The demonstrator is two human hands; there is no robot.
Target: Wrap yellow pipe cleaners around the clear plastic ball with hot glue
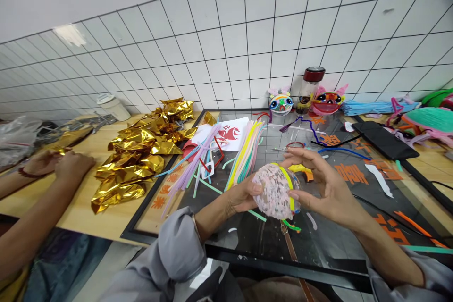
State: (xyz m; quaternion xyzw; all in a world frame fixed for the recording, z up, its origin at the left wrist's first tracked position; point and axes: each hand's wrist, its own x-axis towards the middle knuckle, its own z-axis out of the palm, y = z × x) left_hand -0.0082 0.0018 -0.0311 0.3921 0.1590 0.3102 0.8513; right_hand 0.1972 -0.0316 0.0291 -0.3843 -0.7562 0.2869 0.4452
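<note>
Fingers of our left hand [245,197] pinch one round pink-white piece [271,193]; right hand [331,194] spread, thumb touching it; one bottle [306,96] between two animal heads [281,104].

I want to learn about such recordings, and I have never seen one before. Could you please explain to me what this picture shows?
There is no machine: a person works with two bare hands. The only picture comes from a camera on the person's head, looking forward and down. The left hand holds a round, pale pink and white piece with a yellow strip; the right hand, fingers spread, seems to touch its other side. On the dark, glossy surface lie a bundle of yellow, pink and green strands and a white paper with a red design. Further left are crumpled gold foil and another person's hands.
</note>
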